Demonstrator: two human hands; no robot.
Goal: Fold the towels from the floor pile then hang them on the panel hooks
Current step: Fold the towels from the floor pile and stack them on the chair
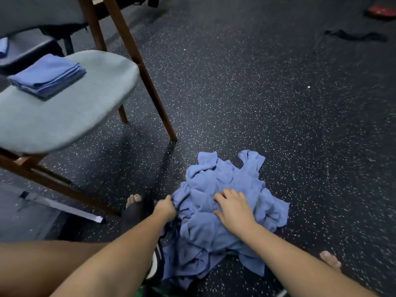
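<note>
The left hand (166, 207) is gripping the left edge of the crumpled blue towel pile (231, 176) lying on the speckled floor (278, 103); the right hand (233, 209) is resting on top, fingers loosely spread. A chair (85, 108) is standing to the left, carrying folded towels (47, 76), and a sandalled foot (134, 203) is sitting just beside the left hand

We counted two hands, our left hand (166, 207) and right hand (233, 207), on one heap of blue towels (225, 181), though the towels in it were too tangled to number. Up and left of the left hand stood one chair (75, 108) carrying one folded stack (47, 75).
</note>
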